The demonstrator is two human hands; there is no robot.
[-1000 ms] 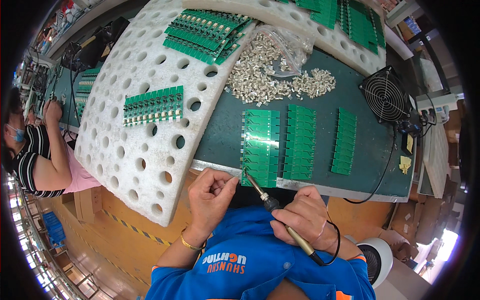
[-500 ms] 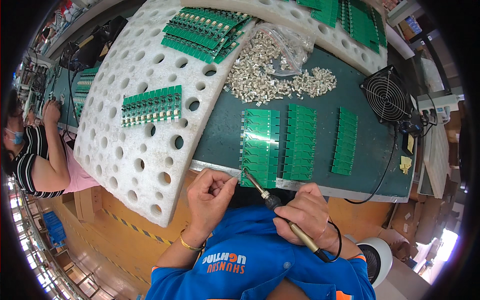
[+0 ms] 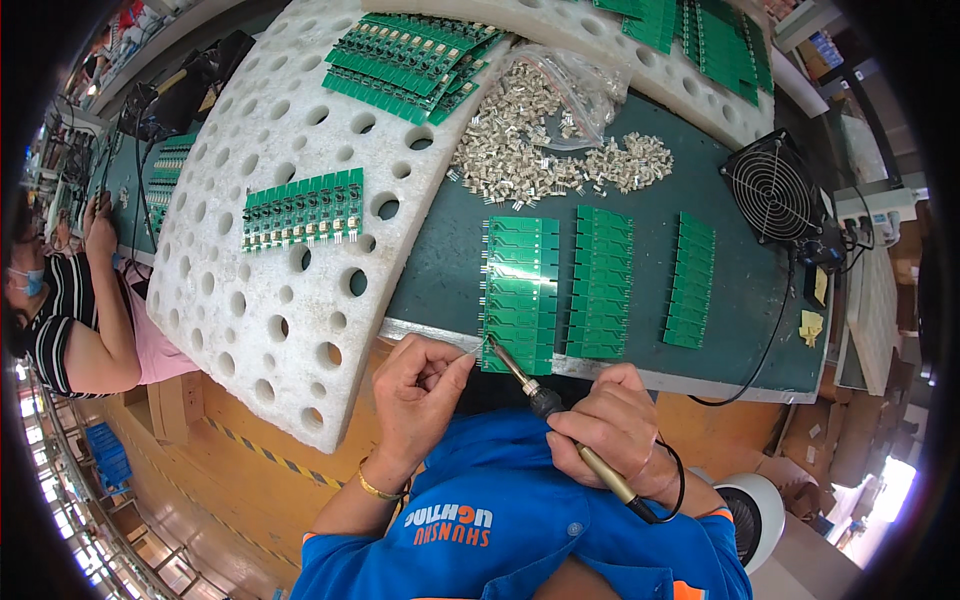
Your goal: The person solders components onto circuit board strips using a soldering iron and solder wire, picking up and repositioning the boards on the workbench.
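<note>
My right hand [image 3: 615, 425] grips a soldering iron [image 3: 604, 472] with a brass-coloured handle. Its tip meets the lower left edge of a green circuit board panel [image 3: 522, 300] lying at the table's near edge. Beside that same corner, my left hand [image 3: 420, 392] is closed in a pinch, its fingertips on a thin strand that looks like solder wire, faint at this size. Small pins stick out along the panel's left edge. To its right lie a second green panel [image 3: 600, 290] and a narrower third panel [image 3: 690, 280].
Loose white connectors [image 3: 520, 140] spill from a clear plastic bag [image 3: 590, 100]. On the left, a holed white foam sheet [image 3: 220, 300] carries one board [image 3: 303, 212] and stacked boards [image 3: 400, 65]. A black fan [image 3: 775, 190] stands at right, its cable trailing. A co-worker [image 3: 85, 320] sits far left.
My hands and the iron keep almost the same place at the panel's corner. The co-worker's head and arm at far left have shifted slightly.
</note>
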